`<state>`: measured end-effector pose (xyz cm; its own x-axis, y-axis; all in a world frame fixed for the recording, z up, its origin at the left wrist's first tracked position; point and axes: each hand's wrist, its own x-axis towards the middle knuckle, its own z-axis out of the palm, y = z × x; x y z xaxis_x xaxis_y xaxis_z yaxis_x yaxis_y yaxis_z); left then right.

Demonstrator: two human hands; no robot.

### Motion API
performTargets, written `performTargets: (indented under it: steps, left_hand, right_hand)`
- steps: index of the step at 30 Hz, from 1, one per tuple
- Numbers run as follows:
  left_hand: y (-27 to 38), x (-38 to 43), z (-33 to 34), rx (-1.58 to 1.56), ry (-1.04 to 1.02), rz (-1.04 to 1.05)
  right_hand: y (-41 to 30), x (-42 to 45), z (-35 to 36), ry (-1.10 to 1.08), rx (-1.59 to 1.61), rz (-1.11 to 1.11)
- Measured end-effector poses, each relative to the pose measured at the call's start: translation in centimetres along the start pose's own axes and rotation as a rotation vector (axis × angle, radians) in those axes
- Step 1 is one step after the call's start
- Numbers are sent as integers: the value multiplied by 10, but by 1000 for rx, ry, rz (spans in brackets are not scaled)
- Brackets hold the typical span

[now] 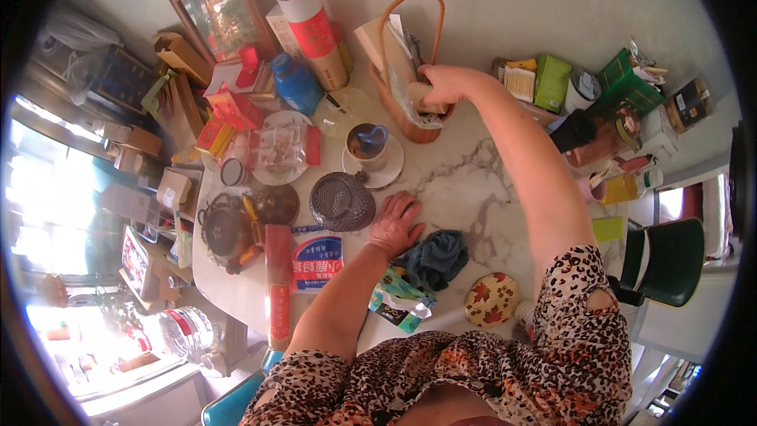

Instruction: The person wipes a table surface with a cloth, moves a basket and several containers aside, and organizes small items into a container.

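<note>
My right hand (449, 86) reaches into a wicker basket (408, 124) with a tall arched handle at the back of the table. Its fingers are at a pale, rounded item (420, 94), but their tips are partly hidden, so I cannot tell whether they grip it. Rolled brown paper (384, 41) and clear plastic stick up from the basket. My left hand (395, 225) lies palm down on the marble-patterned table (449, 189), holding nothing. It rests beside a grey textured glass bowl (342, 202), with a crumpled dark blue cloth (437, 260) close on its other side.
A cup (368, 151) on a white saucer (390, 171) stands before the basket. Leftward are a blue bottle (295, 83), a metal pot (230, 234) and a long red box (278, 284). A tissue pack (402, 302) and a leaf-patterned round mat (492, 300) lie near my body.
</note>
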<state>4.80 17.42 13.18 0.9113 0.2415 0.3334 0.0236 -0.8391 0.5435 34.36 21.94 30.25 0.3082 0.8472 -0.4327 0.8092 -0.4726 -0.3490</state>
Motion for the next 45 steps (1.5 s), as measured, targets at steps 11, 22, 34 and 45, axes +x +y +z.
performTargets:
  steps: [11, 22, 34, 45]
  left_hand:
    - [0, 0, -2, -4, -12, -12]
    - [1, 1, -3, 1, -18, -22]
    - [1, 1, -2, 1, -17, -10]
    - [0, 2, 0, 0, 3, 7]
  right_hand:
    - [17, -26, 32, 436, 78, -203]
    - [9, -35, 7, 373, 380, -121]
    - [-26, -6, 1, 193, -196, -115]
    - [-26, 9, 3, 64, -266, -2]
